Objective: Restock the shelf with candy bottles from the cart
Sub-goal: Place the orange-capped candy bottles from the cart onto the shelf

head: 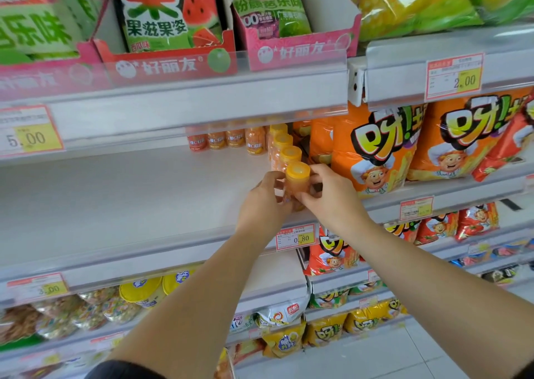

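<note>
Reaching in from the bottom of the view, two bare forearms meet at the front lip of a white shelf (130,199). The left hand (264,205) and the right hand (332,202) grip one candy bottle (297,180) from either side, with fingers and thumbs curled round its orange body below the yellow cap. The bottle stands upright, or nearly so, at the near end of a row of bottles (284,148). That row runs back along the shelf's right side, just beside the orange snack bags (375,150). The bottle's base is hidden behind the fingers, so whether it rests on the shelf cannot be told.

The step in hand looks like setting this bottle at the head of the row. The next move probably calls for seating it against the one behind and letting go without tipping it. After that comes a turn to the cart, which is out of view, for more.

Farther back, a line of labelled bottles (225,140) stands across the rear of the shelf. The smooth white board runs wide to the left, and more rows could stand there. A price tag (296,237) sits on the front rail below the hands. Above, pink display boxes (173,60) hold fruit-candy pouches. Below, more snack shelves step down to a pale floor (404,355).
</note>
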{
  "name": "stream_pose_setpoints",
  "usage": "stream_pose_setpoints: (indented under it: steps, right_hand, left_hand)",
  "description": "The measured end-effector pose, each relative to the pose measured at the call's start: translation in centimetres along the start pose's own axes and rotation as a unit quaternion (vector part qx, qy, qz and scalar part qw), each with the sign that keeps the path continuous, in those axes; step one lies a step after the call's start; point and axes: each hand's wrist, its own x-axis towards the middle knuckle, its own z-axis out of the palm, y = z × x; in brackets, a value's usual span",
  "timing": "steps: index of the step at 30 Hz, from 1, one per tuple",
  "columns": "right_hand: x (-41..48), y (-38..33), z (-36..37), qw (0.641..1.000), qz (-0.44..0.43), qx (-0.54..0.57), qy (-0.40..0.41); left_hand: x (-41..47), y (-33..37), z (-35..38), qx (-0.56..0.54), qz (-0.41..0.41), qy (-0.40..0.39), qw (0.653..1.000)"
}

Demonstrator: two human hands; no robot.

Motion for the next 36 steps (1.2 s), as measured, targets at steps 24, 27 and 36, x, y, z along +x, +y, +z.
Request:
stream_pose_setpoints:
  steps: [24,27,36]
  right_hand:
    - [1.0,-2.9,-1.8,0.994,-0.080,-0.064,0.035]
    - [3.8,-4.0,-1.8,0.990,-0.106,-0.092,-0.023]
    - [6.4,-4.1,-0.7,0.985,-0.064,-0.136,-0.085]
  left_hand:
    - [-1.4,-0.2,-1.3,0.050,0.001,-0.045,0.998]
    - [-1.3,-0.4,-1.2,0.053,-0.002,-0.045,0.998]
    - [-0.9,-0.4,-1.0,0.055,-0.002,-0.042,0.998]
